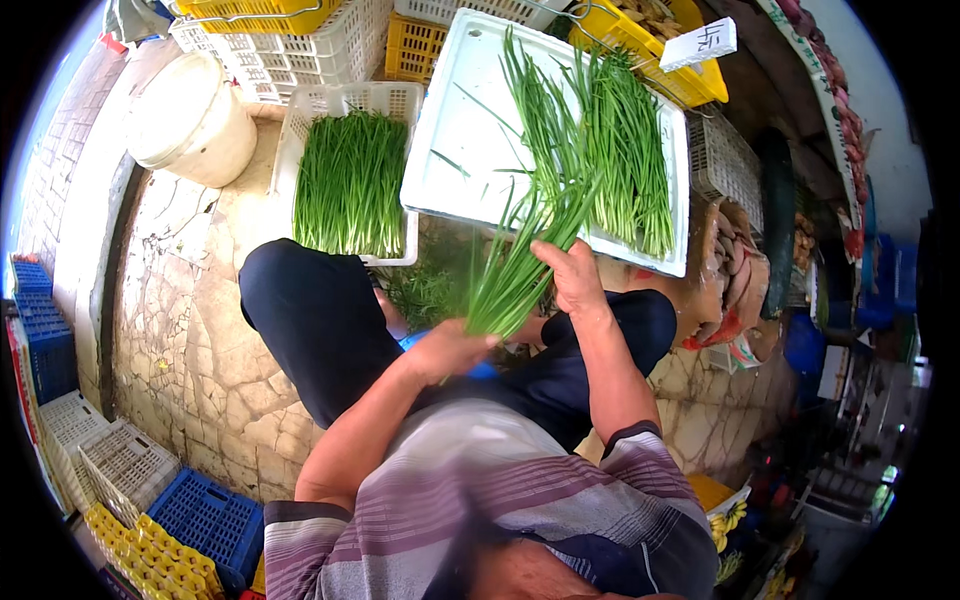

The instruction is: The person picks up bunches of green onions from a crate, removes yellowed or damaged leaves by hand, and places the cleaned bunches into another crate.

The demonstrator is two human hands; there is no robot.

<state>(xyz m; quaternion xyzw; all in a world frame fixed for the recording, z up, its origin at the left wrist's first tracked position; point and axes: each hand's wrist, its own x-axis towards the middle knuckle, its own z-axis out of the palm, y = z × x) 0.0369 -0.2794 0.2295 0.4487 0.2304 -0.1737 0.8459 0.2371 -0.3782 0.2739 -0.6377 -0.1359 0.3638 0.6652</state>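
Note:
A loose bunch of garlic chives (514, 277) slants across my lap, held between both hands. Its lower end is gripped by my left hand (450, 349), with the thumb laid along the stems. Higher up, my right hand (574, 277) is closed around the right side of the bunch. Beyond my hands, a white foam tray (465, 127) carries more garlic chives (630, 150) piled along its right half, with a few stray leaves on its bare left part. Left of that tray, a white plastic crate (281, 161) holds chives (349, 184) laid in neat parallel rows.
Green trimmings (424, 292) lie on the floor between my feet. A lidded white bucket (191, 120) stands at the left. Yellow crates (697, 82) and stacked white crates (322, 56) line the back. An open sack (731, 262) and a wax gourd (778, 225) are at the right.

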